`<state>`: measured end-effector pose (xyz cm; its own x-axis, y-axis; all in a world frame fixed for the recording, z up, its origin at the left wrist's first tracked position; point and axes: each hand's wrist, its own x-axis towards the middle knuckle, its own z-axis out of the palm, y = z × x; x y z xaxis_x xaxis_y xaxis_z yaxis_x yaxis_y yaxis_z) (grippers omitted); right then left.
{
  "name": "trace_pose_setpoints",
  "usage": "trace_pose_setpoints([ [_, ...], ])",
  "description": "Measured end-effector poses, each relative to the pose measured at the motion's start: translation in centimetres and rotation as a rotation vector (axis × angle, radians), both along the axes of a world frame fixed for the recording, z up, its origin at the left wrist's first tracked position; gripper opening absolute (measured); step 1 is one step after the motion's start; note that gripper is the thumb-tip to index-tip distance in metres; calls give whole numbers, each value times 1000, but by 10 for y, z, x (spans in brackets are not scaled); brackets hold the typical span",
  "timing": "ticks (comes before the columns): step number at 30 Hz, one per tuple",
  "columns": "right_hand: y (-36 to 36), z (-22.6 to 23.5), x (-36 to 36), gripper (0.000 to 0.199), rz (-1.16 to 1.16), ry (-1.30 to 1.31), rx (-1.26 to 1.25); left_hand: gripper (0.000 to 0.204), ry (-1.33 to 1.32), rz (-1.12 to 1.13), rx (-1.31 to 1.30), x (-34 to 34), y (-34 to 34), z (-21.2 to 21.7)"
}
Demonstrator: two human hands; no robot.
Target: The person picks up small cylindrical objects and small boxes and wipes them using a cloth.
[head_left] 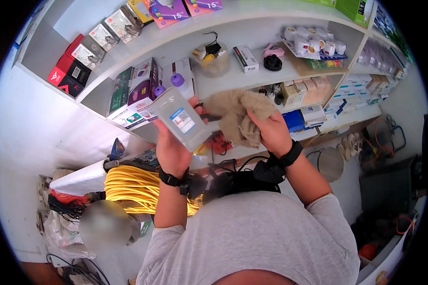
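My left hand [170, 151] is closed round a clear, flat rectangular plastic box [193, 138] with a blue and white label, held tilted in front of the shelves. A brown fluffy cloth [235, 111] hangs bunched in my right hand [274, 134], pinched between thumb and fingers. The cloth's left end reaches close to the left fingertips behind the box; whether they touch it I cannot tell. Something small and dark shows by those fingertips, too unclear to name. Both wrists wear black straps.
Shelves ahead carry light bulb boxes [164, 12], a clear tub of small parts [210, 61], a white carton [246, 58] and a black round item [272, 62]. Below left lies a coil of yellow cable [131, 187]. A round stool [330, 164] stands at the right.
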<state>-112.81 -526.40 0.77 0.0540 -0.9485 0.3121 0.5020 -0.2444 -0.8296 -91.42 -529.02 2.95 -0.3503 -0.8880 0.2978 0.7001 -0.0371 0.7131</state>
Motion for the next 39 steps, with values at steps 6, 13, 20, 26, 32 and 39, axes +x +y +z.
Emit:
trace_pose_setpoints([
  [6,0,11,26,59,82,134,-219,62,-374,141,-58,-12,-1,-23],
  [13,6,17,28,71,118,239,-307,84,-490,169,-433,-17,3,-2],
  [20,-5,15,20,70,-53,404,-450,69,-619,211,-410,-19,2,-2],
  [26,-6,16,19,65,-216,610,-628,63,-325,117,-119,-27,11,3],
  [32,6,20,22,60,-191,889,-775,56,-20,77,-51,-17,0,0],
  [39,2,7,1,41,95,571,-507,58,-229,174,-55,-8,-6,-9],
])
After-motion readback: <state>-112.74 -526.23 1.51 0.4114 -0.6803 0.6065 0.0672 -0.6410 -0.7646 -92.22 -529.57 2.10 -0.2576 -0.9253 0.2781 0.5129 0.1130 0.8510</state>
